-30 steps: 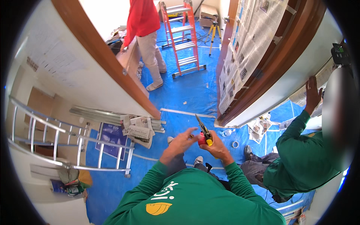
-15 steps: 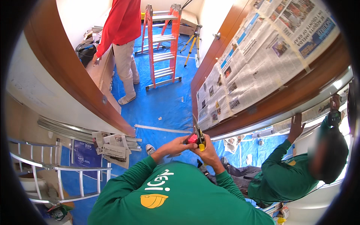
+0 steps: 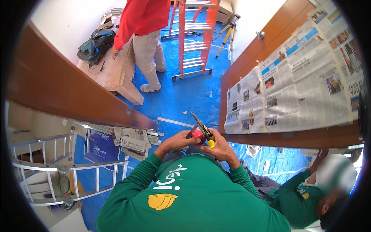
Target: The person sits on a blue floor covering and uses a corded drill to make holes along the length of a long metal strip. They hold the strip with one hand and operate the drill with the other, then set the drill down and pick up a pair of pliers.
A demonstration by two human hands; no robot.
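Observation:
In front of my chest both hands meet around tools. My right hand (image 3: 221,147) is closed on a pair of snips (image 3: 204,130) with yellow grips and long dark jaws pointing up and away from me. My left hand (image 3: 180,141) is closed on a small red and dark tool (image 3: 197,135), pressed close beside the snips. Fingers cover most of the red tool, so its kind is hard to tell. Beyond my hands stands a brown door (image 3: 279,29) partly covered with taped newspaper (image 3: 293,81).
A person in red (image 3: 143,21) stands by a wooden bench (image 3: 119,73) bearing a power tool (image 3: 94,47). Past them are an orange stepladder (image 3: 195,38) and a yellow tripod (image 3: 226,38). An aluminium ladder (image 3: 83,167) lies left; a green-sleeved co-worker (image 3: 299,201) is at right. Blue sheeting (image 3: 185,92) covers the floor.
My view has swung, so the room sits further right and the bench shows more. The snips' jaws now stand out more plainly above my hands. The co-worker at right appears lower.

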